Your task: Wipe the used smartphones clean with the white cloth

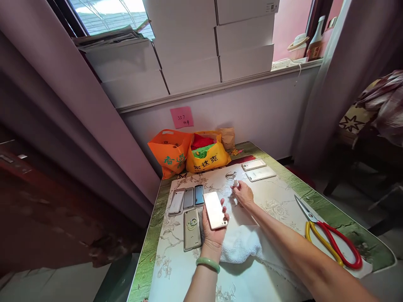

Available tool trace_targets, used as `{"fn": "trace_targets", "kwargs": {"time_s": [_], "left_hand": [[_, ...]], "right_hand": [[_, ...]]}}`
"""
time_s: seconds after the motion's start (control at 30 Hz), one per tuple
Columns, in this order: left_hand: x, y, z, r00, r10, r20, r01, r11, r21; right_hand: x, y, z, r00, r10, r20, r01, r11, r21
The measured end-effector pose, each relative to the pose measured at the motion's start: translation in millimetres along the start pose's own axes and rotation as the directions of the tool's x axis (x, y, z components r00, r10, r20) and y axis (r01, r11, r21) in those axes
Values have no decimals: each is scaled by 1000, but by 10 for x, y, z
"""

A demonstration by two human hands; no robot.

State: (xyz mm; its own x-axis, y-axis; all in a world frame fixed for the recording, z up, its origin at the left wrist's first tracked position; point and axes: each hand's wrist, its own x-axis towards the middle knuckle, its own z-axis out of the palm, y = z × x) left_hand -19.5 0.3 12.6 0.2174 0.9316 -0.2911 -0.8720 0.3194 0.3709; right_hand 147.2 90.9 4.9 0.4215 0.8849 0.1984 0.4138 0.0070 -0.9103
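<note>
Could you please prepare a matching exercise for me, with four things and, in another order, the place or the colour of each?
1. held phone
2. small white item
3. scissors
4. bangle

A. metallic, red and yellow
B. in the right grip
C. green
D. in the left grip

Pairs: 1-D, 2-B, 3-A, 4-C

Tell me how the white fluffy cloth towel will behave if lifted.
The white fluffy cloth towel is probably floppy, since it lies bunched in soft folds. Its fuzzy surface suggests little slipperiness, and its slumped shape makes rolling unlikely.
</note>
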Motion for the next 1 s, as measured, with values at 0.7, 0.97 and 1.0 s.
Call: {"fn": "trace_targets", "kwargs": {"time_s": [0.7, 0.97, 1.0], "left_hand": [[64, -50, 86, 995, 24, -96, -22, 1000, 17], [50, -80, 181, 986, 21, -164, -11, 998, 61], [48, -85, 186, 987, 29, -158, -19, 998, 67]], "right_hand": [[-823, 1, -212, 852, -471, 230, 432, 879, 200], [-858, 23, -190, 819, -497, 285, 460, 867, 192], [-860, 20, -191, 817, -498, 290, 459, 867, 195]]}}
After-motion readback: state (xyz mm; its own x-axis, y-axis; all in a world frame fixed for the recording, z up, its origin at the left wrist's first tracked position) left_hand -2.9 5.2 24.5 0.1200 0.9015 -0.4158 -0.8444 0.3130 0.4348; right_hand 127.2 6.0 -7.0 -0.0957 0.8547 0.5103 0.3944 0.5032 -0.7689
